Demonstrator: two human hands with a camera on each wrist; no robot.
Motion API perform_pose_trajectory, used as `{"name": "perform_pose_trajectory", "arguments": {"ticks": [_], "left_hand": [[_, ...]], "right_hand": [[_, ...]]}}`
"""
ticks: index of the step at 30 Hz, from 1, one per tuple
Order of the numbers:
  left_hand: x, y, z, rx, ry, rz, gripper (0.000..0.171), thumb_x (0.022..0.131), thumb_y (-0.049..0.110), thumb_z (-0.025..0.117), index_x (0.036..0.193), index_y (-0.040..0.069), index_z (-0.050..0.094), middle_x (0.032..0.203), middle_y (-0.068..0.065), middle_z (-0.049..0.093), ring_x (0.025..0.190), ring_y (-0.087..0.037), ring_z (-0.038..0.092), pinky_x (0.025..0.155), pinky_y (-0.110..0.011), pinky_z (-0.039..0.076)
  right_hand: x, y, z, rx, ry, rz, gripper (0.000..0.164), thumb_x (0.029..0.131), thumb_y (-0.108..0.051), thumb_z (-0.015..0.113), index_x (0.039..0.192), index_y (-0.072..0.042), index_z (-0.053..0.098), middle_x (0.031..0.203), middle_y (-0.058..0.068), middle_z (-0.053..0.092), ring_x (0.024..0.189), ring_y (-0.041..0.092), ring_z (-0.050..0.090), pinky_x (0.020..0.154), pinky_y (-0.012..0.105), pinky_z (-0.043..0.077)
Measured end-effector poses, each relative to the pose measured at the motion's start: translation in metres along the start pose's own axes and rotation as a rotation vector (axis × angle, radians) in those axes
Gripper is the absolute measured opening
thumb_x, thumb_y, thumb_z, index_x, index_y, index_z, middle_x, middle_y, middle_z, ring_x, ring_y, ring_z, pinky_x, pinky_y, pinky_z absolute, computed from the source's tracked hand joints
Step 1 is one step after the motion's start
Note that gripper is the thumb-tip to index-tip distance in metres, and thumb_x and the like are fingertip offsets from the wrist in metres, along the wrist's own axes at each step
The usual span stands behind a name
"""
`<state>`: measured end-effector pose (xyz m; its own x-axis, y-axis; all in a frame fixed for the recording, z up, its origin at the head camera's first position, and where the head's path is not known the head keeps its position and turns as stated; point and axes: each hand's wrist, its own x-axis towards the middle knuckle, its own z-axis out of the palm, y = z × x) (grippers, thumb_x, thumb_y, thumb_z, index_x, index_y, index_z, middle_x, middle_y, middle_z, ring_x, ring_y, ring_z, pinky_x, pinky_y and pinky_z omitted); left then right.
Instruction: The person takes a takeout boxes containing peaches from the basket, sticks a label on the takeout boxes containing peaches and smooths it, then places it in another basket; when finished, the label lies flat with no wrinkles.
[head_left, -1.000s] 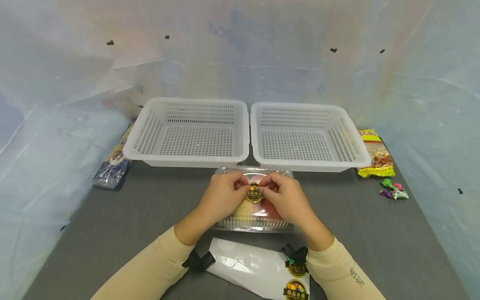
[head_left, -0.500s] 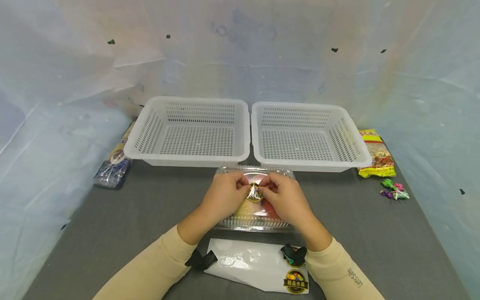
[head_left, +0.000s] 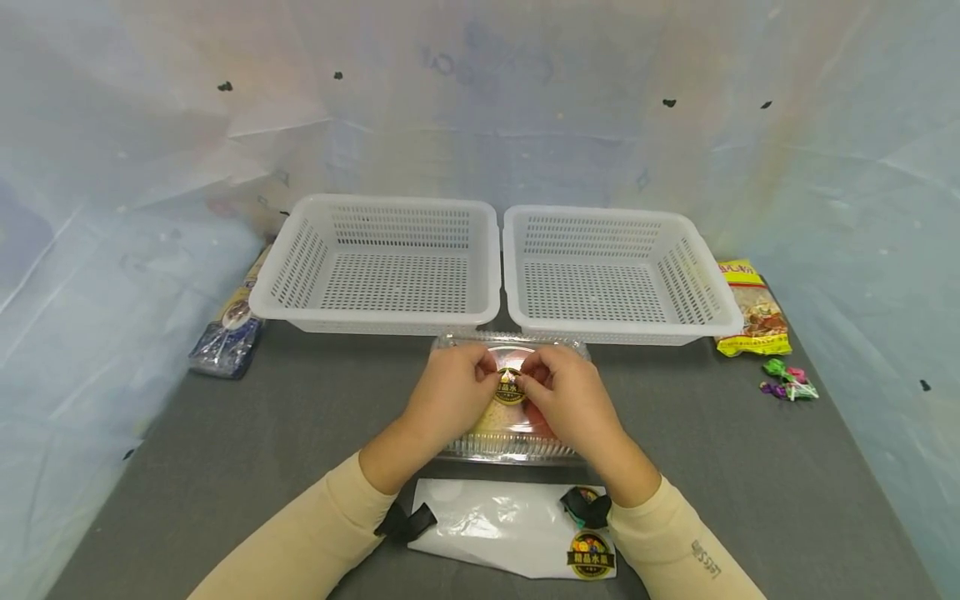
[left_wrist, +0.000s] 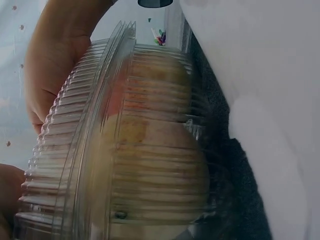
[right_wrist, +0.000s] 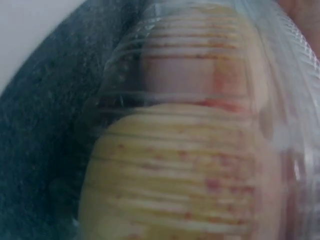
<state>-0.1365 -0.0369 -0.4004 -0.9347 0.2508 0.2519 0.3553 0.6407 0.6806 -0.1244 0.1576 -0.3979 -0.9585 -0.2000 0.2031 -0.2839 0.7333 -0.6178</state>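
Note:
A clear plastic fruit box (head_left: 513, 450) with a ribbed edge lies on the grey table in front of me. Round yellowish and reddish fruit (left_wrist: 155, 165) shows through its wall in the left wrist view. Over the middle of the lid is a round black and gold sticker (head_left: 509, 392). My left hand (head_left: 453, 392) pinches its left edge between thumb and forefinger, and my right hand (head_left: 566, 392) pinches the right edge the same way. Close-up, the right wrist view holds the ribbed wall with fruit (right_wrist: 170, 165) behind it; neither wrist view shows the sticker.
Below the box lies a white glossy sheet (head_left: 487, 521) with more such stickers (head_left: 591, 557). Two white baskets (head_left: 375, 318) (head_left: 622, 327) stand behind it. A dark packet (head_left: 228, 337) is at left; a yellow bag (head_left: 753, 312) and small wrapped candies (head_left: 791, 381) are at right.
Both hands keep their pinch on the sticker, which tilts and catches the light differently. The white sheet has shifted slightly up in the head view.

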Motion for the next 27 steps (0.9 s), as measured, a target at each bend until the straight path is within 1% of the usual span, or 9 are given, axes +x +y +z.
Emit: {"name": "perform_pose_trajectory", "arguments": {"ticks": [2, 4, 7, 12, 13, 16, 20, 22, 27], "left_hand": [[-0.002, -0.002, 0.002, 0.021, 0.029, 0.058, 0.007, 0.092, 0.001, 0.078, 0.091, 0.006, 0.074, 0.076, 0.004, 0.064, 0.068, -0.013, 0.06, 0.064, -0.033, 0.056], [-0.004, -0.004, 0.004, 0.044, 0.059, 0.14, 0.008, 0.091, -0.002, 0.078, 0.095, 0.005, 0.075, 0.083, 0.0, 0.066, 0.073, -0.015, 0.061, 0.074, -0.037, 0.056], [-0.008, -0.01, 0.004, 0.045, 0.076, 0.262, 0.014, 0.089, -0.007, 0.076, 0.096, 0.005, 0.076, 0.093, -0.003, 0.068, 0.081, -0.018, 0.063, 0.079, -0.039, 0.056], [-0.012, -0.02, 0.001, 0.083, 0.049, 0.445, 0.016, 0.092, -0.008, 0.078, 0.104, 0.002, 0.084, 0.11, -0.006, 0.079, 0.111, -0.028, 0.073, 0.102, -0.043, 0.056], [-0.014, -0.022, 0.001, 0.115, 0.044, 0.481, 0.017, 0.093, -0.007, 0.079, 0.107, 0.001, 0.084, 0.115, -0.008, 0.08, 0.118, -0.031, 0.071, 0.108, -0.044, 0.053], [-0.019, -0.025, -0.003, 0.219, 0.006, 0.574, 0.021, 0.094, -0.002, 0.081, 0.115, -0.002, 0.083, 0.126, -0.012, 0.077, 0.127, -0.039, 0.067, 0.116, -0.052, 0.045], [-0.024, -0.025, -0.012, 0.329, -0.103, 0.649, 0.029, 0.098, 0.007, 0.078, 0.126, 0.0, 0.08, 0.134, -0.011, 0.074, 0.133, -0.04, 0.063, 0.122, -0.056, 0.035], [-0.024, -0.024, -0.017, 0.357, -0.158, 0.663, 0.032, 0.101, 0.011, 0.075, 0.131, 0.002, 0.079, 0.137, -0.009, 0.072, 0.135, -0.039, 0.061, 0.124, -0.056, 0.031], [-0.026, -0.026, -0.025, 0.358, -0.227, 0.67, 0.041, 0.107, 0.028, 0.069, 0.14, 0.005, 0.074, 0.146, -0.01, 0.066, 0.141, -0.042, 0.054, 0.126, -0.057, 0.027]], "right_hand": [[-0.001, 0.001, 0.001, -0.033, 0.013, -0.024, 0.013, 0.095, -0.009, 0.086, 0.099, -0.008, 0.074, 0.093, 0.002, 0.063, 0.081, 0.019, 0.059, 0.073, 0.04, 0.053], [-0.002, 0.002, 0.001, -0.055, 0.018, -0.071, 0.014, 0.094, -0.006, 0.086, 0.1, -0.008, 0.073, 0.098, 0.004, 0.061, 0.083, 0.02, 0.059, 0.073, 0.041, 0.054], [-0.004, 0.005, 0.002, -0.093, 0.027, -0.213, 0.015, 0.093, 0.001, 0.084, 0.1, -0.007, 0.073, 0.107, 0.006, 0.063, 0.091, 0.023, 0.063, 0.078, 0.042, 0.057], [-0.007, 0.011, 0.001, -0.196, 0.036, -0.479, 0.019, 0.092, 0.006, 0.08, 0.109, -0.001, 0.079, 0.121, 0.011, 0.075, 0.105, 0.031, 0.069, 0.094, 0.045, 0.057], [-0.008, 0.012, 0.0, -0.225, 0.031, -0.512, 0.022, 0.092, 0.005, 0.08, 0.113, 0.0, 0.08, 0.124, 0.011, 0.076, 0.106, 0.032, 0.068, 0.095, 0.046, 0.056], [-0.014, 0.019, -0.005, -0.291, 0.017, -0.549, 0.029, 0.094, -0.002, 0.081, 0.123, -0.001, 0.081, 0.133, 0.009, 0.075, 0.099, 0.029, 0.064, 0.087, 0.042, 0.056], [-0.024, 0.029, -0.012, -0.281, -0.022, -0.559, 0.037, 0.1, -0.015, 0.078, 0.135, -0.003, 0.077, 0.145, 0.008, 0.068, 0.103, 0.026, 0.059, 0.087, 0.042, 0.055], [-0.026, 0.035, -0.014, -0.256, -0.058, -0.572, 0.041, 0.105, -0.023, 0.074, 0.141, -0.005, 0.073, 0.149, 0.007, 0.065, 0.11, 0.027, 0.059, 0.094, 0.045, 0.054], [-0.029, 0.041, -0.017, -0.239, -0.132, -0.596, 0.048, 0.114, -0.038, 0.058, 0.153, -0.01, 0.065, 0.155, 0.003, 0.06, 0.133, 0.031, 0.056, 0.111, 0.053, 0.046]]}}
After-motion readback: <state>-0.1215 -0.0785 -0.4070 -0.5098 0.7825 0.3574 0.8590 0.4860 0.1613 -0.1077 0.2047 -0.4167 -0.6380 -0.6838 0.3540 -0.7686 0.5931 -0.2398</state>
